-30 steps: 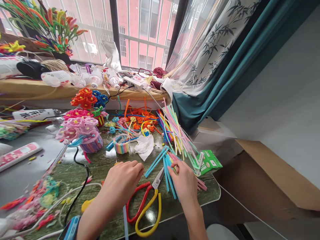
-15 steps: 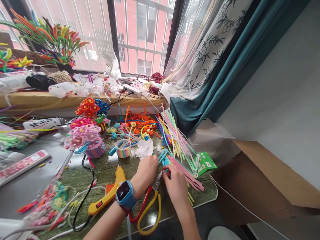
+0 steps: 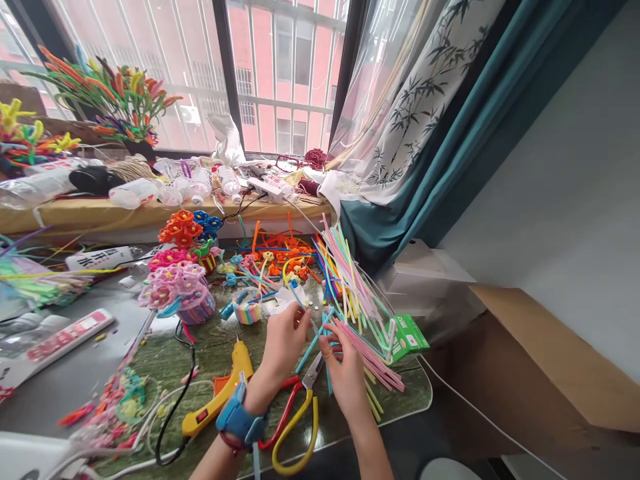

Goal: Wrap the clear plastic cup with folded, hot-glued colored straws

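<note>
Here, pinching a blue stick [image 3: 313, 323] in fingers [image 3: 303, 325] of left hand [image 3: 285, 340] and right hand [image 3: 345, 365]. Could perhaps catch on nearby scissors [image 3: 311, 377], if lowered carelessly.

Bright daylight pours through a barred window [image 3: 185, 60], its left panes washed nearly white and the pink building [image 3: 293, 57] beyond paled by haze. White glare streaks the glossy green tabletop [image 3: 405, 403], with a hot spot inside the scissors' yellow handle [image 3: 315, 427]. Both the left hand [image 3: 285, 340] and the right hand [image 3: 343, 363] are evenly lit, fine detail at the fingertips slightly soft. Shadow fills the cardboard box [image 3: 540, 360] at right and the floor below, while the grey wall [image 3: 565, 167] sits dim. Wide-angle distortion tilts the window frame and stretches objects toward the corners; small print dissolves.
</note>
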The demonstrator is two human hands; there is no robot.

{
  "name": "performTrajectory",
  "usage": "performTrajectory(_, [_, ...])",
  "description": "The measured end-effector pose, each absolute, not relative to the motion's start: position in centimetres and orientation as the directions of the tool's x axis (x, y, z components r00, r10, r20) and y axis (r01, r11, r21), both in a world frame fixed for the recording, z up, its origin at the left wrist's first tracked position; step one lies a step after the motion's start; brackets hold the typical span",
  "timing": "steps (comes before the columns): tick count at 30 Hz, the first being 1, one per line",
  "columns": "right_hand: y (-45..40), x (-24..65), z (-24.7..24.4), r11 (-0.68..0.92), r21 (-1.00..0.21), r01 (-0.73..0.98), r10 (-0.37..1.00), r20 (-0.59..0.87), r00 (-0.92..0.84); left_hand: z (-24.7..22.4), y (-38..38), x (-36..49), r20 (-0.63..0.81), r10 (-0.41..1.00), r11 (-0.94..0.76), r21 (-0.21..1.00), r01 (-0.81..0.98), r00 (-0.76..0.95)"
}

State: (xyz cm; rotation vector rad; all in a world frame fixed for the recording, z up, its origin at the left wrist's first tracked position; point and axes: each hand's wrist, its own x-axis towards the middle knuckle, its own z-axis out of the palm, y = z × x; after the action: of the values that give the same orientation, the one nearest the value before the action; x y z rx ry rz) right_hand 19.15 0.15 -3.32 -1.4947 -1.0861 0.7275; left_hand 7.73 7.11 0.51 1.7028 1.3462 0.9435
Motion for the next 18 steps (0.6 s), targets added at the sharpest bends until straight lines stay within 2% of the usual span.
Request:
performTrajectory(4, [1.1,18.3,-2.4,0.053,-0.999,0.012,0.939,0.053,0.341,1.2,6.1,7.0,0.040,0.996,-0.047,0.994,0.094,0.080])
performTrajectory(9, [3.0,17.7,-1.4,0.038,-0.999,0.020,0.927,0.043,0.373,1.5,5.8,6.2,-0.026,0.999,0.019,0.987,-0.161,-0.047])
performTrajectory(12, [4.3,17.3,-1.1,0.045,-0.999,-0.022,0.935,0.034,0.353,1.8,6.3,5.8,-0.108,0.984,0.051,0.930,-0.364,-0.140])
performTrajectory(15, [5.5,16.4,-0.8,0.049,-0.962,-0.268,0.957,-0.031,0.287,2.2,6.8,5.5,-0.219,0.951,0.059,0.822,-0.566,-0.219])
performTrajectory(18, [6.7,15.3,-0.3,0.031,-0.823,-0.568,0.959,-0.136,0.250,2.6,7.0,5.5,-0.244,0.934,0.040,0.799,-0.599,-0.262])
